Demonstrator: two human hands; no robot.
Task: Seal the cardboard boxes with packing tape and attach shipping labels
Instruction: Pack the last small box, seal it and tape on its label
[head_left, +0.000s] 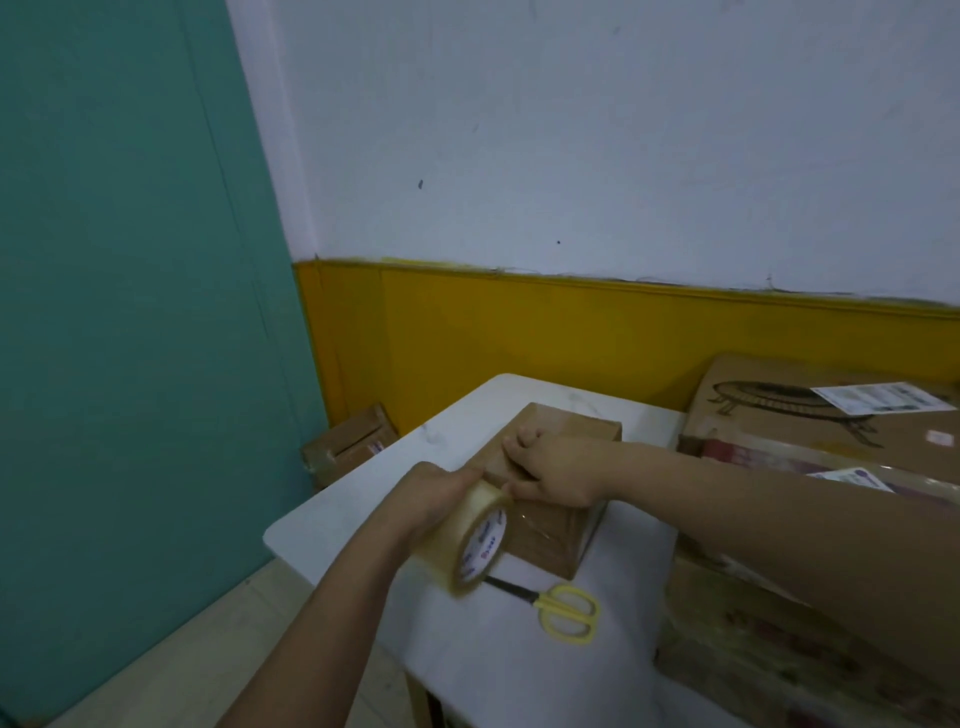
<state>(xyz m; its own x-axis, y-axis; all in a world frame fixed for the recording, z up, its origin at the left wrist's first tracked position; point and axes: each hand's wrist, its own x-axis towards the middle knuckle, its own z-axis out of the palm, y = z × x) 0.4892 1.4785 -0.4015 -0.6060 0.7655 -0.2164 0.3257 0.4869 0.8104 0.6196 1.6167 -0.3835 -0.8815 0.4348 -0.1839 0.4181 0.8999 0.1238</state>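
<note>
A small brown cardboard box lies on the white table, its flaps down. My left hand grips a roll of clear packing tape at the box's near left corner. A short stretch of tape runs from the roll onto the box's top. My right hand lies on top of the box, fingers curled over the tape strip and pressing it down. Clear tape also shows on the box's near side.
Yellow-handled scissors lie on the table just in front of the box. Larger cardboard boxes with white labels crowd the table's right side. Another small box sits on the floor by the teal door and yellow wall.
</note>
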